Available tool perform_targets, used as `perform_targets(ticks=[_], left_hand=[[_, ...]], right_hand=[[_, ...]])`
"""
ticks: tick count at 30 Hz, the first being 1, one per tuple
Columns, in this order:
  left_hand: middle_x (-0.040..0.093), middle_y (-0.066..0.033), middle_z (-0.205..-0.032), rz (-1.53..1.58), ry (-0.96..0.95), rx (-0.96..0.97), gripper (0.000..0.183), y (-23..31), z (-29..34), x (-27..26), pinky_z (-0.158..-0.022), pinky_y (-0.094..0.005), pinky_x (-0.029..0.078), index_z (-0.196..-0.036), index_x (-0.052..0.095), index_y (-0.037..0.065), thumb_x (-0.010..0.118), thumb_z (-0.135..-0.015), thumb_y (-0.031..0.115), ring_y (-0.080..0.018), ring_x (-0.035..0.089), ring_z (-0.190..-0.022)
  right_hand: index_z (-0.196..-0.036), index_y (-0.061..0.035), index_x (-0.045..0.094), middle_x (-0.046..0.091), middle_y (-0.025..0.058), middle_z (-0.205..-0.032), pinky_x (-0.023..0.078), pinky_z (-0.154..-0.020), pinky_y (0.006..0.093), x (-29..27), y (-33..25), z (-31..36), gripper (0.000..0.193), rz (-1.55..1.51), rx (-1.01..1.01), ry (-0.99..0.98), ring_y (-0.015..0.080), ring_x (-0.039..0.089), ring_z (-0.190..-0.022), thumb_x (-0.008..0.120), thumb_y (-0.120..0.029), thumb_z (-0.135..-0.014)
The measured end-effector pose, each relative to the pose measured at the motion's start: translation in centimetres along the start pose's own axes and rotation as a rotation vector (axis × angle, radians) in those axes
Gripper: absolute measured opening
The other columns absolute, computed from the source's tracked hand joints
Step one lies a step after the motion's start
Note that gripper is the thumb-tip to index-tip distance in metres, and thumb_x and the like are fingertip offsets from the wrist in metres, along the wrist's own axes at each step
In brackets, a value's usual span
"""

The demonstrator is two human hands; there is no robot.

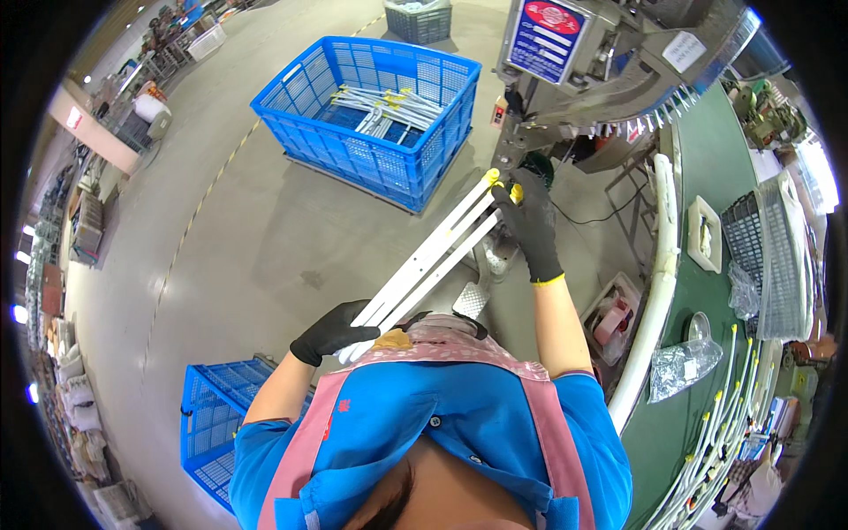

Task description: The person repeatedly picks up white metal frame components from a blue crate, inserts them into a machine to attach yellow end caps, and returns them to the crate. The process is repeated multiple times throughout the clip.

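Observation:
A set of long white bars with yellow end pieces (pixel 422 267) slants across the space before my body, its yellow ends up by the machine. In a black glove, my left hand (pixel 334 336) is closed round the lower end, close to my apron. My right hand (pixel 533 221), also black-gloved, grips the upper end by a yellow piece, right beside the head of a riveting-type machine (pixel 512 146). Its fingertips are partly hidden behind the glove. Whether the bars touch the machine I cannot tell.
A large blue crate (pixel 353 163) holding similar white bars stands ahead on the floor. Another blue crate (pixel 208 433) is at my lower left. A foot pedal (pixel 471 300) sits below the machine. On the right, a green bench (pixel 680 353) carries several yellow-tipped white rods (pixel 720 433) and a white tray (pixel 704 231).

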State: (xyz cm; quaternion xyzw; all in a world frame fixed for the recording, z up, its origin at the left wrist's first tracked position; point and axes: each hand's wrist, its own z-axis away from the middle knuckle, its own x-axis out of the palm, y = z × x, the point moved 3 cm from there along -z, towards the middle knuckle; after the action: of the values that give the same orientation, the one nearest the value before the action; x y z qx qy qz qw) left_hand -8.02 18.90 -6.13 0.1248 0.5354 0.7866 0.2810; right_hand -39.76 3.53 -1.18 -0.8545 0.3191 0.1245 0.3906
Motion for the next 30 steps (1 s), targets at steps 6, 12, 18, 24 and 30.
perform_targets(ticks=[6, 12, 18, 24, 30], left_hand=[[0.058, -0.0142, -0.124, -0.016, -0.103, -0.002, 0.059, 1.9, -2.6, -1.2, -0.098, -0.0323, 0.04, -0.131, 0.047, -0.002, 0.068, -0.084, 0.028, -0.0198, 0.054, -0.111], [0.06, -0.0145, -0.118, -0.114, -0.187, -0.03, 0.055, 3.9, -5.7, -4.1, -0.095, -0.0324, 0.042, -0.128, 0.05, -0.002, 0.065, -0.086, 0.031, -0.0204, 0.056, -0.107], [0.062, -0.0139, -0.112, -0.172, -0.277, -0.028, 0.054, 4.3, -8.3, -7.5, -0.092, -0.0328, 0.043, -0.127, 0.052, -0.002, 0.062, -0.088, 0.035, -0.0213, 0.058, -0.103], [0.063, -0.0127, -0.112, -0.105, -0.372, -0.116, 0.051, 3.7, -9.7, -9.0, -0.09, -0.0316, 0.044, -0.126, 0.053, -0.001, 0.06, -0.09, 0.034, -0.0199, 0.058, -0.1], [0.062, -0.0121, -0.115, 0.148, -0.522, -0.025, 0.05, 5.3, -8.7, -10.4, -0.096, -0.0307, 0.042, -0.127, 0.051, -0.002, 0.06, -0.08, 0.012, -0.0195, 0.058, -0.105]], right_hand=[[-0.102, -0.0002, 0.063, 0.065, 0.0121, -0.088, 0.048, -0.073, 0.0304, 0.2, 4.8, -2.9, 0.03, -0.115, 0.241, -0.278, 0.0185, 0.061, -0.079, 0.068, -0.02, -0.081], [-0.101, 0.0002, 0.066, 0.068, 0.0124, -0.082, 0.048, -0.071, 0.0273, 1.6, 6.7, -5.3, 0.03, 0.015, 0.278, -0.159, 0.0143, 0.062, -0.073, 0.066, -0.023, -0.082], [-0.101, 0.0031, 0.066, 0.07, 0.0108, -0.089, 0.049, -0.074, 0.0274, 3.5, 7.7, -6.2, 0.032, -0.017, 0.245, -0.109, 0.0153, 0.065, -0.079, 0.066, -0.022, -0.082], [-0.098, -0.0032, 0.067, 0.069, 0.0115, -0.091, 0.049, -0.075, 0.0343, 3.9, 7.5, -5.6, 0.03, 0.007, 0.459, -0.057, 0.0277, 0.064, -0.083, 0.065, -0.026, -0.079], [-0.098, -0.0018, 0.066, 0.068, 0.0137, -0.087, 0.049, -0.07, 0.0335, 3.9, 7.3, -6.0, 0.032, 0.092, 0.452, -0.111, 0.027, 0.065, -0.077, 0.065, -0.027, -0.079]])
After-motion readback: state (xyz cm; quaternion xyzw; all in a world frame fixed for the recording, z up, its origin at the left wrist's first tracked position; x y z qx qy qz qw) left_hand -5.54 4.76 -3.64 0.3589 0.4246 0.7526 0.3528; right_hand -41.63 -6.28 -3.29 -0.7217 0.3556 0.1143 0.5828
